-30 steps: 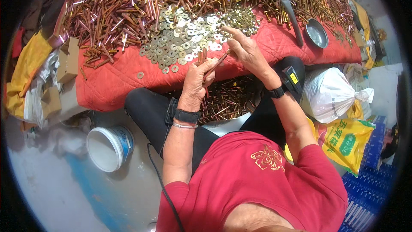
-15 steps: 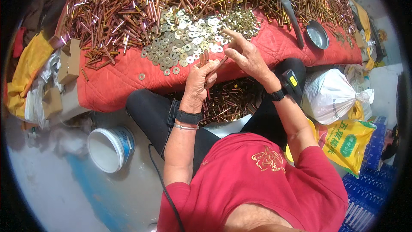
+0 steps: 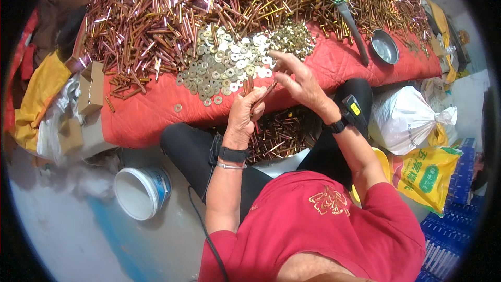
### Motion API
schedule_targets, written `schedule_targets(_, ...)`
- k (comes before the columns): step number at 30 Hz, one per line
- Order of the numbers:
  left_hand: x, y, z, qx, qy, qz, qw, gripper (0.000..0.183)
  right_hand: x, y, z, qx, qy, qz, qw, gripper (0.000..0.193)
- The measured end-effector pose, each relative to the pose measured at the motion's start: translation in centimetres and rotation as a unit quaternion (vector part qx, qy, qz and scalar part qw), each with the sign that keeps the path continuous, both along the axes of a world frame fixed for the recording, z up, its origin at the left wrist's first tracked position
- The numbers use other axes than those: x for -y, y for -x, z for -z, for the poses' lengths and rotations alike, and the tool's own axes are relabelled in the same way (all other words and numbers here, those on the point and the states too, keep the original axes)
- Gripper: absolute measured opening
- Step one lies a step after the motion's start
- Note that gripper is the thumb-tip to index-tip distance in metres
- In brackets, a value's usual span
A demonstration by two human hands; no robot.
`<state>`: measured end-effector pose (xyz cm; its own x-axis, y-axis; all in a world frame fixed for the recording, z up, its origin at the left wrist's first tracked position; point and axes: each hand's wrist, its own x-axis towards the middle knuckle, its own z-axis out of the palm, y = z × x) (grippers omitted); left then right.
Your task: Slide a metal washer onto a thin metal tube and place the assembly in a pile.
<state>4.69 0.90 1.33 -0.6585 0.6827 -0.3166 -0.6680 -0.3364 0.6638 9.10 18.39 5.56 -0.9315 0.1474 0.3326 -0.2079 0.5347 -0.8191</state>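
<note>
Just in front of the red quilted cloth, my left hand [image 3: 243, 114] is closed around several copper-coloured metal tubes [image 3: 249, 84]. One of them slants up to the right, its end close to my right thumb. My right hand [image 3: 302, 84] has its fingers apart, the index finger stretched over the edge of the washers. Whether the thumb touches the tube end I cannot tell. Flat grey washers [image 3: 216, 70] lie scattered beyond my hands, beside a pile of small brassy nuts [image 3: 292, 40]. A big heap of copper-coloured tubes [image 3: 156, 21] covers the far side.
Red quilted cloth [image 3: 141, 115] covers the work surface. A dark-handled tool [image 3: 354, 28] and a metal bowl [image 3: 384, 47] lie at right. More metal pieces [image 3: 279, 136] lie between my legs. A white bucket [image 3: 140, 193] stands left; a white bag [image 3: 402, 120] and yellow packet [image 3: 425, 177] sit right.
The whole view has shifted slightly, so the scene sits a little lower and to the right. Both hands keep nearly the same pose, the left still around the tubes.
</note>
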Motion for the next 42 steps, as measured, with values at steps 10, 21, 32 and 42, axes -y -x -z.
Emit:
schedule_targets(10,0.0,-0.1,0.1,0.036,-0.036,0.018,0.999,0.02,-0.5,0.6,0.4,-0.087,-0.058,-0.096,0.99,0.035)
schedule_targets(21,0.1,0.4,0.4,0.031,-0.036,0.044,0.998,0.032,-1.4,1.2,-0.4,0.012,0.08,-0.169,0.982,0.036)
schedule_targets(32,0.4,-0.2,-2.4,-0.204,0.1,0.048,0.973,0.028,-3.7,1.4,-0.8,0.185,0.187,-0.283,0.922,0.039)
schedule_targets(42,0.2,0.9,-1.0,-0.139,0.135,-0.07,0.979,0.031,-2.3,14.0,2.9,-0.032,-0.131,0.158,0.978,0.019)
